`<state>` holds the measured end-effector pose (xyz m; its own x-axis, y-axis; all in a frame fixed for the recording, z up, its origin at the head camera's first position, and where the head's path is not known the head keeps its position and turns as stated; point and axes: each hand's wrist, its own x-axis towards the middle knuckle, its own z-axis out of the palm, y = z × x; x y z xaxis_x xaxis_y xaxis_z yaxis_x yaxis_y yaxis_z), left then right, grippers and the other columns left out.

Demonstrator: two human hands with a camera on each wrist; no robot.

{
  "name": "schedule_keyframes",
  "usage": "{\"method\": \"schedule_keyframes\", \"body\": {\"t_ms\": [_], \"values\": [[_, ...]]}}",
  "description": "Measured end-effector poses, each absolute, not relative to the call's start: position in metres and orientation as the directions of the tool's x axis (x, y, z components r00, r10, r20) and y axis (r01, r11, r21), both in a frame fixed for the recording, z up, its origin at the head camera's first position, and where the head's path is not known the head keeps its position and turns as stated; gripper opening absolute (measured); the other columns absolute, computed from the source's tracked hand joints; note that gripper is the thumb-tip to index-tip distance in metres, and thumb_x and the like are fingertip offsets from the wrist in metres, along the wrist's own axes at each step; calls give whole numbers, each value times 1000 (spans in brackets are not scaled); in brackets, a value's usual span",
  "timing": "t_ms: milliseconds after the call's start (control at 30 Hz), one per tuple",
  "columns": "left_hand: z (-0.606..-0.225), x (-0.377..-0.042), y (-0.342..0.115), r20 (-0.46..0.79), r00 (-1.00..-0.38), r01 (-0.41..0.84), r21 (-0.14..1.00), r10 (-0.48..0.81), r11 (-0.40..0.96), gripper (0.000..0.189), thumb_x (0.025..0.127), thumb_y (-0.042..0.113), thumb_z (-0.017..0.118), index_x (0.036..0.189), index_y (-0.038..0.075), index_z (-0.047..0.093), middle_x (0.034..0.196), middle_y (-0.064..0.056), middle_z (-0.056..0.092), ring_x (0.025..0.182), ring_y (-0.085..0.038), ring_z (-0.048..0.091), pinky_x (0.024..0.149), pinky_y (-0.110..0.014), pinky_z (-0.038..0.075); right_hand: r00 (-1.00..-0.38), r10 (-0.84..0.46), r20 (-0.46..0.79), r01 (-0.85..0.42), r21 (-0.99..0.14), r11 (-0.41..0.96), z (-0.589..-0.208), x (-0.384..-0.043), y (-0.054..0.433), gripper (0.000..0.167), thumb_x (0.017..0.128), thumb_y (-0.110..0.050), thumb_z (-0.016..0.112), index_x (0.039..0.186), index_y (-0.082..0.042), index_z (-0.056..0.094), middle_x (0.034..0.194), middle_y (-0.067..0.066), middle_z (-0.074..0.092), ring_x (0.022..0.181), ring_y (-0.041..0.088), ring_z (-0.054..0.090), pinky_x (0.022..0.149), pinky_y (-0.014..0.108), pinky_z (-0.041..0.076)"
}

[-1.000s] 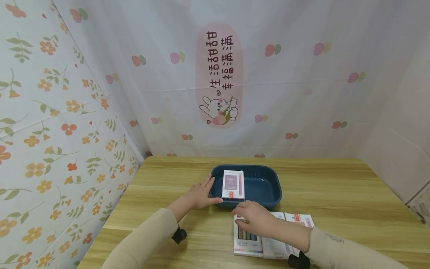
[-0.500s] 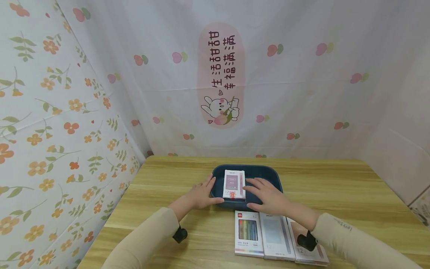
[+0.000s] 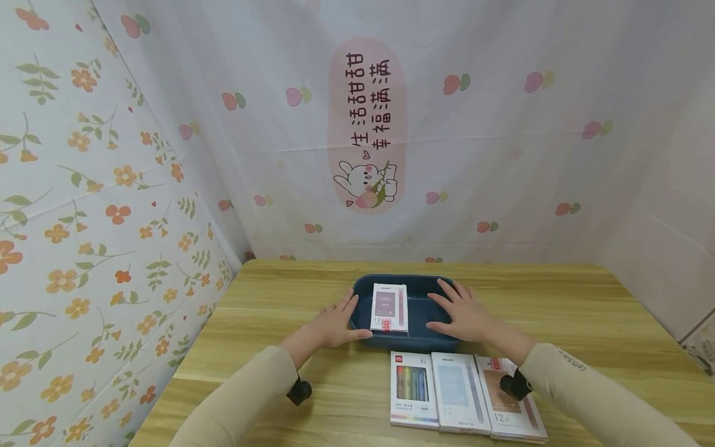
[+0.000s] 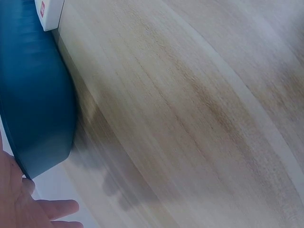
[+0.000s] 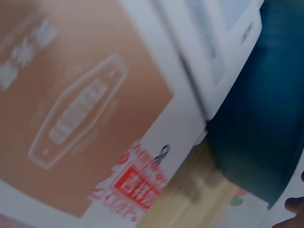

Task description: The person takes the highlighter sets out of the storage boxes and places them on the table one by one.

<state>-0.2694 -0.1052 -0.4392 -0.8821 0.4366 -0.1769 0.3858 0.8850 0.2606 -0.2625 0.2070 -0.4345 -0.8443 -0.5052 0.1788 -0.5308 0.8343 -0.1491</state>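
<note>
A dark blue plastic basin [image 3: 416,342] stands on the table, with a white and purple box [image 3: 385,304] marked 12 lying inside at its left. My left hand [image 3: 332,324] touches the basin's left end, fingers extended and thumb at the front rim; straight fingers also show in the left wrist view. At the other end, my right hand [image 3: 462,315] has its fingers spread over the right rim. Before the basin lie a box of colored pens [image 3: 412,388] with a window, a white and pale blue box [image 3: 459,391], and a white and brown box [image 3: 505,392].
The wooden table [image 3: 290,282] reaches back to a white printed curtain [image 3: 503,155]. A flower-patterned curtain [image 3: 112,248] hangs along the left. Black wrist cameras sit under both sleeves, the right one above the brown box.
My right hand has moved from above the front boxes, across the basin, to its right end. The boxes in front now show more fully. My left hand has stayed at the left end.
</note>
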Motion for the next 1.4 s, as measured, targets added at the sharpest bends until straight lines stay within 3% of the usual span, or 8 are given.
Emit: {"method": "schedule_keyframes", "body": {"t_ms": [267,667,1033,1400], "values": [[-439,-269,-104,-178,-883,382,262,433,886,98,78,74,40,148,11,12,155,-8,5,130,-43,31,102,-60,24,-880,-459,118,-474,-184,861,-442,-264,216,73,81,-57,57,133,-7,47,146,25,25,131,49,18,96,72,13],[-439,-269,-104,-183,-883,381,259,432,888,98,78,75,39,148,11,12,155,-7,4,130,-43,31,102,-60,24,-886,-456,88,-463,-213,860,-441,-256,218,73,83,-57,54,136,-8,44,148,24,20,132,51,13,94,73,11],[-440,-269,-104,-182,-883,379,264,432,887,97,79,73,41,148,11,12,155,-7,4,131,-42,30,103,-59,23,-892,-427,149,-451,-365,815,-448,-252,222,83,81,-65,49,136,-3,40,146,31,14,130,55,11,92,75,2],[-438,-269,-106,-179,-883,374,286,433,882,96,79,72,43,148,12,12,155,-8,4,131,-42,29,103,-59,23,-939,-339,55,-339,-298,892,-445,-256,220,83,81,-58,56,138,-1,37,146,31,13,130,54,14,93,75,9]]}}
